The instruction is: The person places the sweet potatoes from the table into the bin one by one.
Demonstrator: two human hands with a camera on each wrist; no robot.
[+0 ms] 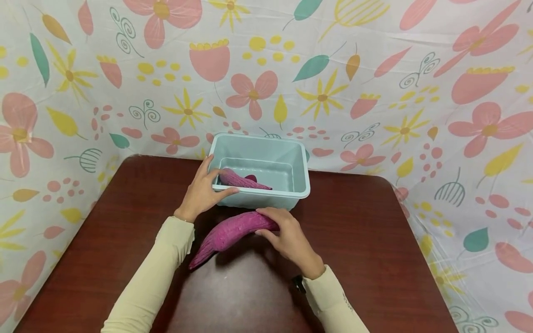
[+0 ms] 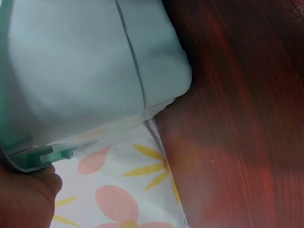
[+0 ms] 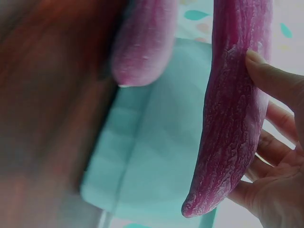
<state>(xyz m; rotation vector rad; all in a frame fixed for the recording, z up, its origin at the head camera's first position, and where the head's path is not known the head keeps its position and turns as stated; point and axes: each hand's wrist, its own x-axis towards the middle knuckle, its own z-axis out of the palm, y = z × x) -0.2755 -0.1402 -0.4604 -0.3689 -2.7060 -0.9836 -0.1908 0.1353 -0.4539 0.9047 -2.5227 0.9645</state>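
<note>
A light blue plastic tub point(image 1: 260, 202) stands at the back of the table. My left hand point(image 1: 204, 192) grips its left end, thumb along the front rim and fingers at the left rim. In the left wrist view, part of that hand point(image 2: 28, 197) shows at the rim corner. In front of the tub, my right hand point(image 1: 287, 236) holds a long purple sweet potato point(image 1: 237, 230) by its right end, thumb on one side. The right wrist view shows its wrinkled, tapered tip point(image 3: 223, 142). Beside it there, a second rounded purple end point(image 3: 142, 52) shows, the rest cut off.
Inside the tub lies another purple sweet potato point(image 1: 243, 180), with a darker purple piece point(image 1: 251, 177) partly hidden behind it. The dark red-brown table point(image 1: 354, 240) is bordered at the back and sides by a flower-printed sheet point(image 1: 320, 111).
</note>
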